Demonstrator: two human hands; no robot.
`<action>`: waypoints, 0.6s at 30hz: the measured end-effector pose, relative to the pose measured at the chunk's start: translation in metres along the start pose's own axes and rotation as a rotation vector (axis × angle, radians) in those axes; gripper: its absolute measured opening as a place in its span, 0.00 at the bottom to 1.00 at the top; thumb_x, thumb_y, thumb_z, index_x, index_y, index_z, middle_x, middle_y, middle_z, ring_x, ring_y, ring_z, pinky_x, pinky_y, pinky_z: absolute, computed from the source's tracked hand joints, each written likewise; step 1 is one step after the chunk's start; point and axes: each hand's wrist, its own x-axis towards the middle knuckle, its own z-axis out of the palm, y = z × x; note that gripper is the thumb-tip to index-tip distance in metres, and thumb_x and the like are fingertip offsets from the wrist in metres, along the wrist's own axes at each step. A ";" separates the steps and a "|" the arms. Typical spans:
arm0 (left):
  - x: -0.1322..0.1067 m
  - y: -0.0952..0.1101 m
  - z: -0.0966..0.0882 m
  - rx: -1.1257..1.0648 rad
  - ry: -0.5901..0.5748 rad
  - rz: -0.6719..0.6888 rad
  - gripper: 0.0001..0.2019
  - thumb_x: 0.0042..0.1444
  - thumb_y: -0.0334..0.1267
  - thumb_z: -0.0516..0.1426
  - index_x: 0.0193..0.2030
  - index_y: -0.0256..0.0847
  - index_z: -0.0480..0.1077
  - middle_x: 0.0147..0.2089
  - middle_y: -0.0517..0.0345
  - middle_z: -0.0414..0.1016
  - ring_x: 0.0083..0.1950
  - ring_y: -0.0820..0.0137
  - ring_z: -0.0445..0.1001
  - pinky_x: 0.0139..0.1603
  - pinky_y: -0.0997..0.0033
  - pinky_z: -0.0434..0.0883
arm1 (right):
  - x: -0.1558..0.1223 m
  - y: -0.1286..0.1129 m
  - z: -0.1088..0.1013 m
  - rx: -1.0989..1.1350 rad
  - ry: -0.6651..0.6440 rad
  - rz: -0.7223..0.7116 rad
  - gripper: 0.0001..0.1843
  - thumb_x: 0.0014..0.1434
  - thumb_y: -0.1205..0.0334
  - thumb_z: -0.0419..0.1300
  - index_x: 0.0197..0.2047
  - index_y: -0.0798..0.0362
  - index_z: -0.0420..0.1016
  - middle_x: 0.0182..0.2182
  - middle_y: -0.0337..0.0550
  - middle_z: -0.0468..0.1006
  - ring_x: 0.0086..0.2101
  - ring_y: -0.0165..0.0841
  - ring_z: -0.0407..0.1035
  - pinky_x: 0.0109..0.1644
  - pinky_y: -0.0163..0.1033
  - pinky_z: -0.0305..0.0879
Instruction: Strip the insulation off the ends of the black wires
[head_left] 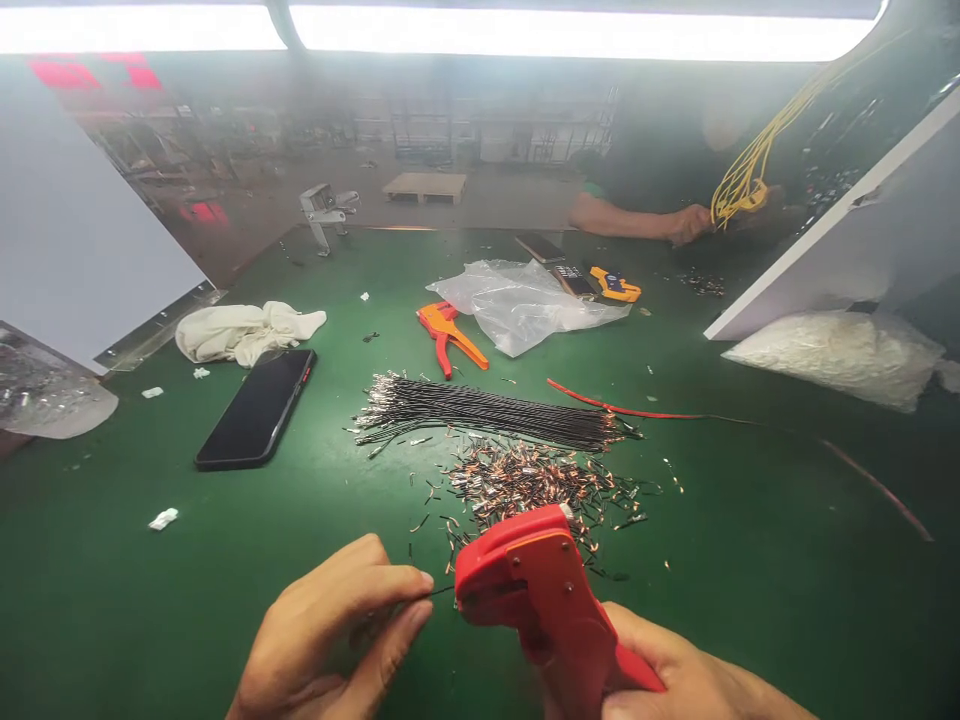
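My left hand [337,630] is pinched on a thin black wire [439,591] whose end reaches into the jaw of a red wire stripper [536,590]. My right hand [675,675] is wrapped round the stripper's handles at the bottom of the view. Just beyond the tool lies a heap of stripped copper and insulation bits [525,480]. Behind that, a bundle of black wires [487,410] lies across the green table [750,520].
A black phone [257,408] and a white cloth [244,330] lie at the left. An orange stripper [448,337], a clear plastic bag [517,300] and a red wire [622,408] lie further back. Another person's arm [637,220] holds yellow wires [750,170] at the far side.
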 end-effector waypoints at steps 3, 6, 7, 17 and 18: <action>-0.001 -0.002 0.000 0.024 -0.016 0.032 0.06 0.66 0.29 0.57 0.47 0.40 0.73 0.26 0.63 0.68 0.24 0.75 0.67 0.24 0.78 0.65 | 0.004 0.000 0.002 0.035 -0.045 -0.029 0.22 0.45 0.48 0.69 0.34 0.57 0.73 0.26 0.37 0.64 0.25 0.28 0.51 0.27 0.35 0.46; -0.002 -0.001 -0.001 0.060 -0.090 0.006 0.07 0.69 0.30 0.54 0.47 0.41 0.72 0.27 0.63 0.69 0.25 0.75 0.68 0.26 0.78 0.66 | 0.006 0.000 0.003 0.023 -0.078 -0.009 0.24 0.46 0.45 0.69 0.35 0.58 0.74 0.26 0.37 0.64 0.25 0.27 0.51 0.28 0.35 0.45; -0.003 0.000 -0.001 0.064 -0.115 -0.008 0.07 0.69 0.29 0.53 0.47 0.41 0.72 0.27 0.62 0.70 0.26 0.74 0.69 0.28 0.77 0.67 | 0.005 -0.001 0.004 0.007 -0.078 0.006 0.24 0.46 0.44 0.69 0.35 0.57 0.74 0.26 0.37 0.64 0.25 0.27 0.51 0.28 0.35 0.45; -0.004 0.003 0.001 0.036 -0.201 -0.069 0.09 0.67 0.26 0.53 0.46 0.43 0.71 0.30 0.63 0.75 0.28 0.75 0.74 0.30 0.79 0.71 | 0.004 -0.001 0.006 -0.016 -0.062 0.009 0.26 0.46 0.43 0.68 0.36 0.57 0.73 0.27 0.38 0.65 0.26 0.27 0.51 0.28 0.35 0.45; -0.004 0.003 0.001 0.042 -0.200 -0.069 0.09 0.67 0.26 0.53 0.46 0.43 0.71 0.30 0.63 0.75 0.28 0.75 0.75 0.31 0.79 0.71 | 0.004 0.001 0.005 -0.004 -0.061 -0.012 0.26 0.46 0.43 0.69 0.36 0.58 0.74 0.27 0.38 0.65 0.25 0.27 0.51 0.27 0.35 0.44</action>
